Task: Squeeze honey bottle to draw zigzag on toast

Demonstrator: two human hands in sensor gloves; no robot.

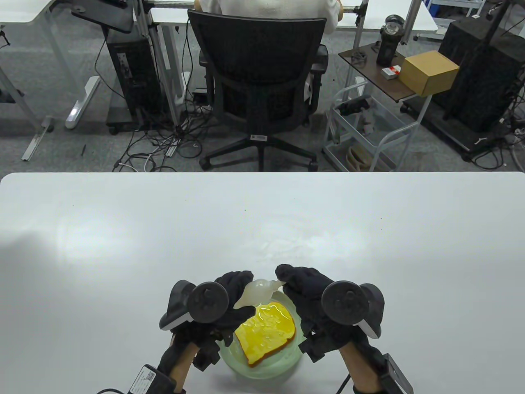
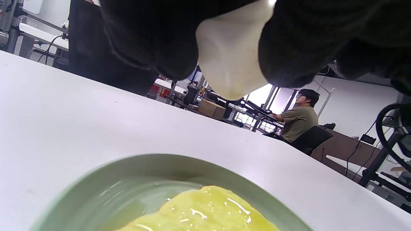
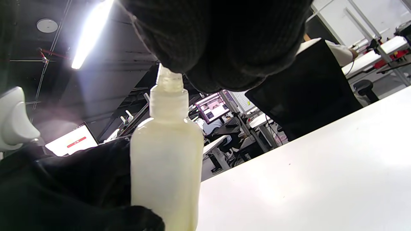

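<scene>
A toast slice [image 1: 265, 333] glossy with yellow honey lies on a pale green plate [image 1: 262, 371] near the table's front edge. My left hand [image 1: 240, 293] grips the body of a translucent white honey bottle [image 1: 256, 292] above the plate's far rim. My right hand [image 1: 287, 280] has its fingertips closed on the bottle's nozzle tip. In the right wrist view the bottle [image 3: 167, 160] stands nozzle up, its tip [image 3: 167, 78] under my right fingers [image 3: 218, 41]. In the left wrist view the bottle [image 2: 229, 54] sits between my left fingers [image 2: 151, 35], above the plate [image 2: 128, 170] and toast [image 2: 205, 211].
A faint wet smear [image 1: 289, 246] marks the white table [image 1: 123, 246] beyond the plate. A black office chair [image 1: 262, 82] and a small cart [image 1: 365, 131] stand past the table's far edge.
</scene>
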